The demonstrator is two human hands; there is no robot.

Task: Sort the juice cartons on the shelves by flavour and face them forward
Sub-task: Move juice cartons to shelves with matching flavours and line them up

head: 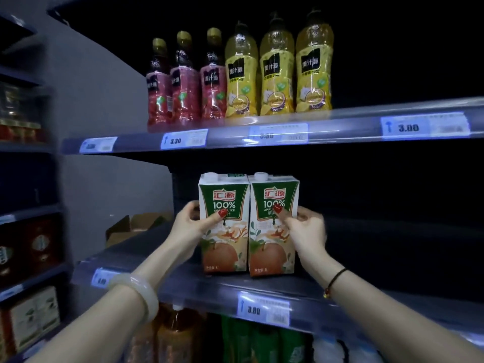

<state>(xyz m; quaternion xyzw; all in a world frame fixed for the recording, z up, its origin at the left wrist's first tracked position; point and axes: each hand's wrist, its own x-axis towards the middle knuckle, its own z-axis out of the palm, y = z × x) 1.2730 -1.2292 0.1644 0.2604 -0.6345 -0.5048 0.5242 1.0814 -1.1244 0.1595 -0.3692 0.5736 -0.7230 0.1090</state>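
Observation:
Two apple juice cartons stand upright side by side on the middle shelf (183, 286), fronts facing me. The left carton (224, 247) and the right carton (272, 252) touch each other. My left hand (192, 224) wraps the left side of the left carton, thumb on its front. My right hand (305, 231) grips the right side of the right carton, thumb on its front.
On the upper shelf (340, 129) stand three red juice bottles (184, 82) and three yellow ones (277, 66). An open cardboard box (136, 226) lies at the back left of the middle shelf. Bottles fill the shelf below. Another rack of goods stands at the far left.

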